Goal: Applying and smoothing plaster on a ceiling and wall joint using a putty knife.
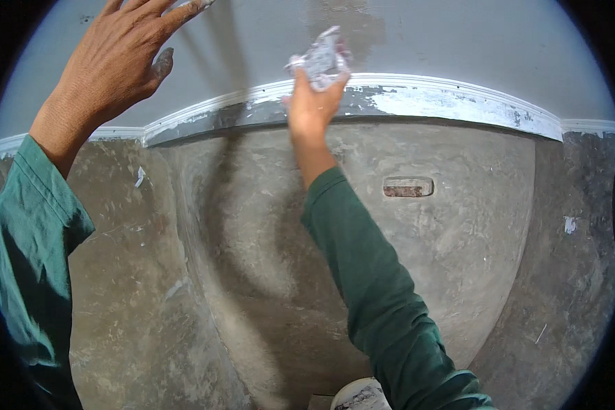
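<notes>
My right hand (313, 113) is closed around a crumpled white rag (319, 63) with greyish and pinkish stains. It reaches forward over the white skirting strip (444, 101), in front of the grey wall (471, 41). A brownish damp-looking patch (352, 31) marks the wall just beyond the rag. At the upper left, my left hand (109, 65) is open with its fingers spread near the wall; whether it touches the wall I cannot tell. Grey-white residue coats its thumb and a fingertip.
A small oblong block (408, 186) with a rust-brown face lies on the mottled grey floor (458, 260). A white bucket (361, 396), partly cut off, stands at the bottom edge. Paint flakes (140, 177) are scattered at the sides. White paint on the skirting is patchy.
</notes>
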